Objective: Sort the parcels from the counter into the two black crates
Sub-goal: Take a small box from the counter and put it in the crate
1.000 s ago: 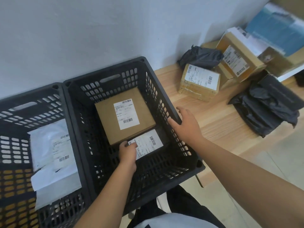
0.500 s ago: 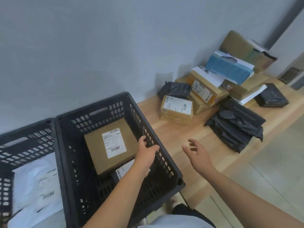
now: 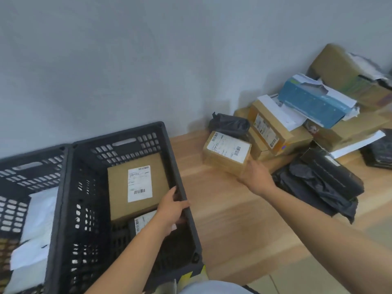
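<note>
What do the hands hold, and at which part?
Left hand grips the right crate by its right rim. Right hand touches the labelled box, near corner; grip unclear.

There are two black crates (image 3: 31,164) (image 3: 127,132). The one at the left fingers (image 3: 169,195) holds two parcels, one brown box (image 3: 118,187) and one dark packet (image 3: 144,221). The other holds two white mailers (image 3: 42,209). Past the right fingers (image 3: 251,166) lie at least five cartons (image 3: 224,158), one blue box (image 3: 314,102) and about four black bags (image 3: 229,124).

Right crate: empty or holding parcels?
Not empty: the right crate holds a flat brown labelled box and a smaller dark labelled parcel, partly behind the left hand.
</note>
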